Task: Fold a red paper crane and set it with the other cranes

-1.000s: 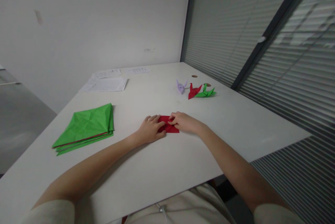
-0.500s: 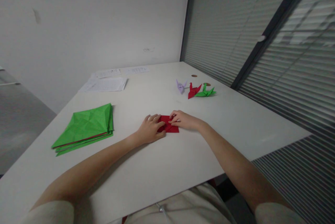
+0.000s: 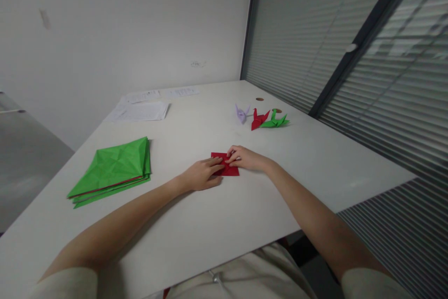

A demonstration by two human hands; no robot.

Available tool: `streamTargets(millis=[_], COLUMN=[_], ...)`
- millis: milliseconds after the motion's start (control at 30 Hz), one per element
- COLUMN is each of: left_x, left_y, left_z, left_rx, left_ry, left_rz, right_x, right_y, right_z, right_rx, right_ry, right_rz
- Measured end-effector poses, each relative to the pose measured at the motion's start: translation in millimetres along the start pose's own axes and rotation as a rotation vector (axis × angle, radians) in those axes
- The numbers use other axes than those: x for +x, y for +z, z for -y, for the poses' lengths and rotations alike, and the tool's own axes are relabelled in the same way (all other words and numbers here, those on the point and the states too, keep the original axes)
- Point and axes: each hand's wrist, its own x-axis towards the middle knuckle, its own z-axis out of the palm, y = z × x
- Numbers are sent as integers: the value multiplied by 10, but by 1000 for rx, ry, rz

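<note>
A small folded piece of red origami paper [image 3: 231, 171] lies flat on the white table in front of me. My left hand [image 3: 205, 175] rests over its left side, palm down with the fingers stretched out across the paper. From the right, my right hand [image 3: 243, 157] has its thumb and fingertips pinched together at the paper's upper right part. The fingers cover some of the folds there, so the exact crease cannot be made out.
Large green folded sheets [image 3: 117, 164], with a red layer between, are stacked at left. Lilac [image 3: 241, 114], red [image 3: 259, 119] and green [image 3: 275, 120] paper cranes stand at the back right. Printed papers [image 3: 143, 111] lie back left. Window blinds [image 3: 381, 103] border the table's right side.
My left fingers have straightened and lie flatter on the red paper, uncovering its upper left corner. My right hand stays pinched in nearly the same place.
</note>
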Motion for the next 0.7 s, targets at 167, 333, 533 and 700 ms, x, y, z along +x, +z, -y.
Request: streamTargets(millis=[167, 333, 533, 700], left_x=[-6, 3, -33, -40], left_y=[2, -6, 3, 31], left_z=[3, -37, -126, -111], left_rx=[-9, -13, 20, 7], left_ry=[-9, -30, -141, -56], left_rz=[2, -56, -119, -83], right_x=[-9, -1, 35, 89], right_y=[-38, -43, 42, 194], right_z=[111, 198, 163, 144], right_rx=[4, -35, -28, -75], right_ry=[-26, -113, -80, -30], right_rz=[22, 62, -35, -210])
